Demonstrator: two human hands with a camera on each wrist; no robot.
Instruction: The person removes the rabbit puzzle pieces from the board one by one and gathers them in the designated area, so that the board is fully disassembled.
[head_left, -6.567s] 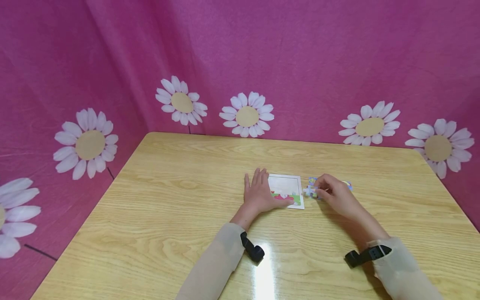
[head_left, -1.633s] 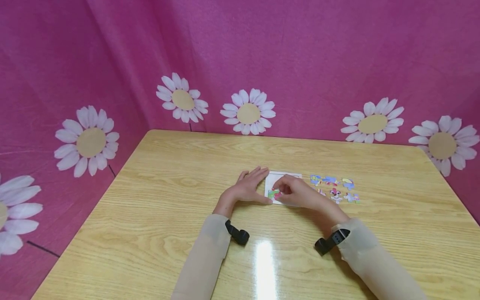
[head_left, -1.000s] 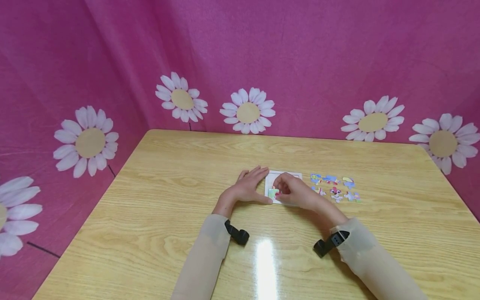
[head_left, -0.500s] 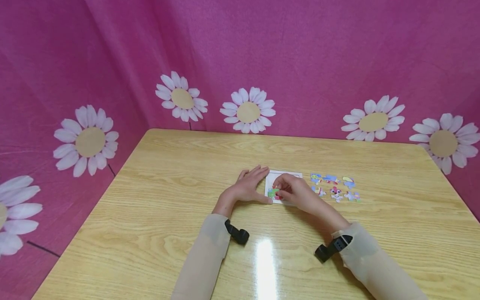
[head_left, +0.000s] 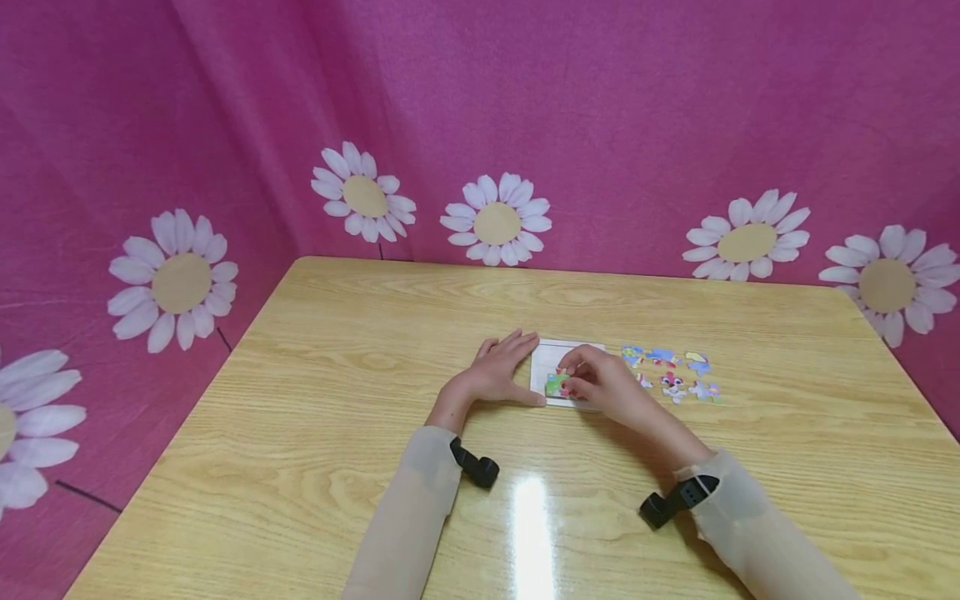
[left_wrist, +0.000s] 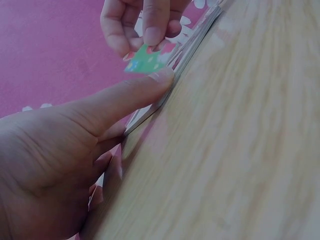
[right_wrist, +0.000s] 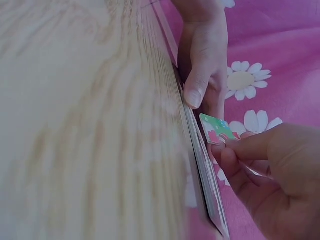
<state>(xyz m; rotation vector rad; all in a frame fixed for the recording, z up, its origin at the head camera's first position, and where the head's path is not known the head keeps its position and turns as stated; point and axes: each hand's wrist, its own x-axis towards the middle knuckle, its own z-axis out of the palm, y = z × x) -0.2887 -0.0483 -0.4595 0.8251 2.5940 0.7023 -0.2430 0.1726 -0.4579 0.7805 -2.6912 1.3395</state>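
My right hand (head_left: 611, 387) pinches a green and pink jigsaw piece (head_left: 556, 384) between thumb and fingers. In the right wrist view this jigsaw piece (right_wrist: 218, 129) is tilted and held off the white puzzle board (right_wrist: 207, 175). My left hand (head_left: 491, 375) lies along the left side of the puzzle board (head_left: 550, 355), fingers extended and thumb at its near left corner. The left wrist view shows that thumb (left_wrist: 150, 86) pressing on the board's edge. Part of the board, on its right side, is hidden behind my right hand.
Several loose jigsaw pieces, one with a red and white face (head_left: 672, 385), lie in two rows right of the board. They rest on the wood-grain table (head_left: 375, 367). A pink flowered cloth (head_left: 600, 108) hangs behind the table's far edge.
Earlier my right hand was at the loose pieces, then it moved left over the board. In the last half second it has shifted slightly right with the green piece. The left hand stays put lately.
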